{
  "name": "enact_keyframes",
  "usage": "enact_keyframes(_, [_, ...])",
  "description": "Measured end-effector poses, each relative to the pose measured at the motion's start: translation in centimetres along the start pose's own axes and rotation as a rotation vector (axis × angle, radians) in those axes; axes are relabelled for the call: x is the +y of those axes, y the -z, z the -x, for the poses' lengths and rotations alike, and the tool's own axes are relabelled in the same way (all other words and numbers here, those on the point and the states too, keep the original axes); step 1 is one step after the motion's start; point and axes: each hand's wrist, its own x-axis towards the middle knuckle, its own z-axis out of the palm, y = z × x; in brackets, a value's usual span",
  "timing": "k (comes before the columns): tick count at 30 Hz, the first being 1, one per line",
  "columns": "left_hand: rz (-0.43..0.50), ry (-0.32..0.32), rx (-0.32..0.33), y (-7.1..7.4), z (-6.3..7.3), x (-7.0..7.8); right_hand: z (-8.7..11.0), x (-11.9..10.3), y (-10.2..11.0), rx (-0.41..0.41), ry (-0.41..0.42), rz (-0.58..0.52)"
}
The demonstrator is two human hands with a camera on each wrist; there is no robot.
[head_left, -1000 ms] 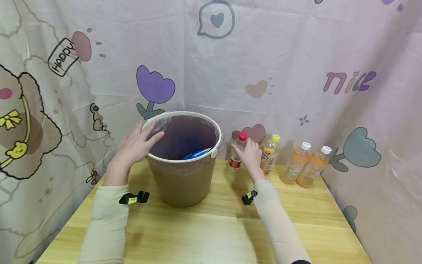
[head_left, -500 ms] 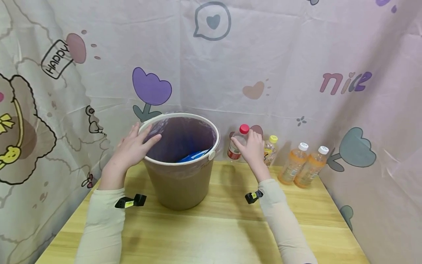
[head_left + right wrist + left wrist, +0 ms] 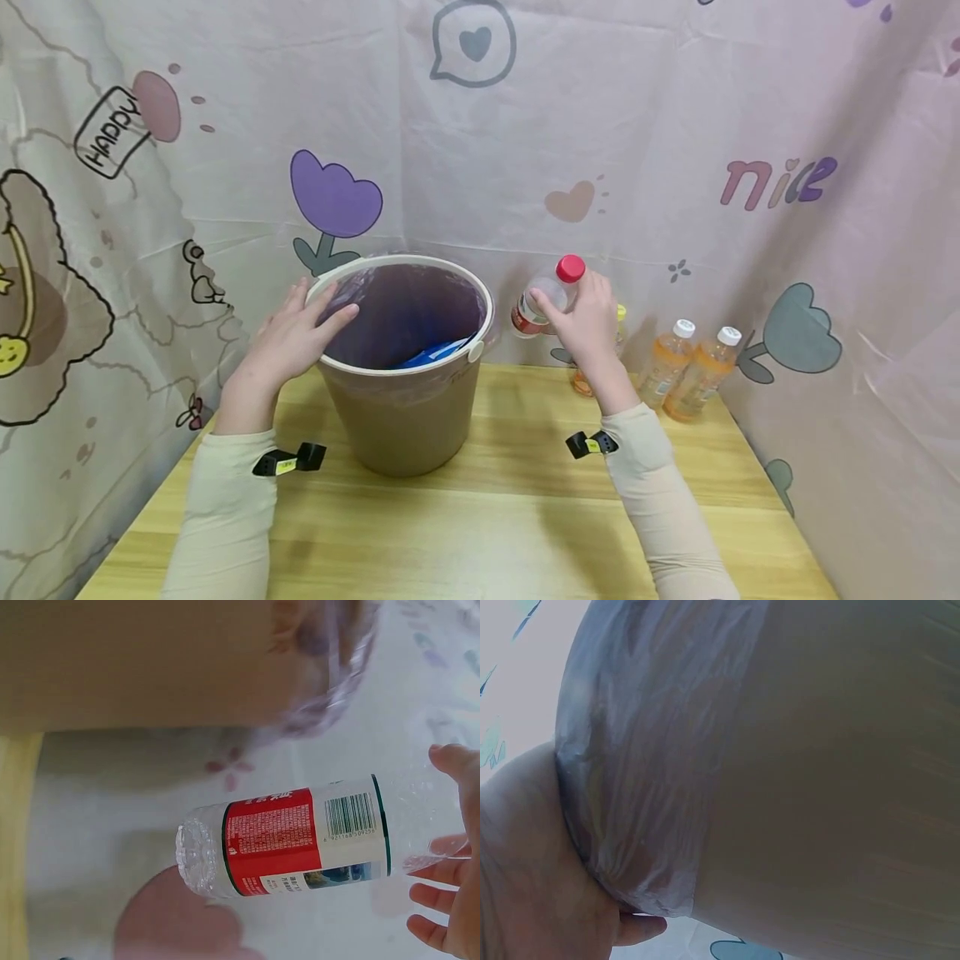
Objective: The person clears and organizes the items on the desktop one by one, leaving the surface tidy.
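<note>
My right hand (image 3: 588, 321) holds a clear plastic water bottle (image 3: 534, 308) with a red cap by its upper part, thumb on one side and fingers on the other. The bottle is tilted above the table, to the right of the trash can (image 3: 405, 417). In the right wrist view its red and white label (image 3: 300, 836) and base show, apart from the can. My left hand (image 3: 288, 337) rests on the can's left rim with its fingers extended, the thumb reaching over the opening. A clear liner bag (image 3: 652, 750) folds over the rim.
Inside the can lies a blue wrapper (image 3: 433, 353). Behind my right hand, a yellow-capped bottle (image 3: 583, 384) is mostly hidden. Two orange bottles with white caps (image 3: 705, 375) stand farther right on the wooden table (image 3: 480, 533). A printed cloth (image 3: 645, 150) hangs behind.
My right hand has lifted the red-capped bottle off the table and tilted it, its cap leaning right. The left hand stays on the rim. The view has shifted slightly.
</note>
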Motion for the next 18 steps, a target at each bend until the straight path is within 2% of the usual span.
enact_keyframes(11, [-0.003,-0.006,-0.005,0.0,-0.2,0.1,-1.5,-3.5,2.7,0.135,0.142,-0.073])
enact_keyframes(18, [-0.01,-0.003,-0.005,0.0,-0.2,0.1,-1.6,-5.2,2.7,0.275,0.21,-0.126])
